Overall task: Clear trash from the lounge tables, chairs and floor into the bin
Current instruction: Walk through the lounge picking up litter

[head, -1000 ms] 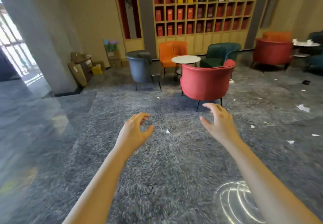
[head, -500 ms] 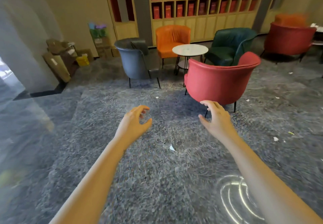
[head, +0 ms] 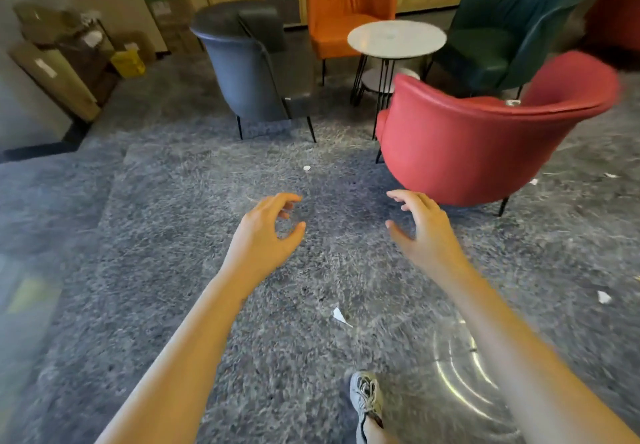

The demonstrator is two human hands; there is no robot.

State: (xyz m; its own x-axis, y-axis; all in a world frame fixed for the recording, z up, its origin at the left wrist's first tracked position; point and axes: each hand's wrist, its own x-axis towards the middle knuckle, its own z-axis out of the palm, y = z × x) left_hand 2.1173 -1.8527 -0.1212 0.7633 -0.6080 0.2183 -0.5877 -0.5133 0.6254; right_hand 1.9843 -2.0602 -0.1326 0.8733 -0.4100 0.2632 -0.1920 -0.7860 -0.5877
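Note:
A white paper scrap (head: 340,316) lies on the grey carpet just ahead of my foot. A smaller white scrap (head: 307,168) lies farther off, between the grey chair and the red chair. More scraps lie at the right: one (head: 604,297) near the frame edge and two small ones (head: 534,181) past the red chair. My left hand (head: 268,232) and my right hand (head: 420,230) hover side by side above the carpet, fingers loosely curled, holding nothing. No bin is in view.
A red armchair (head: 485,152) stands close ahead on the right, with a grey chair (head: 247,73), an orange chair (head: 349,10) and a green chair (head: 509,31) around a round white table (head: 396,39). Cardboard boxes (head: 55,73) lean by the wall at left. My shoe (head: 366,396) is below.
I have walked forward and tilted my view down: the chairs and table are nearer, the shelf has left the frame, the nearest scrap now lies below my hands.

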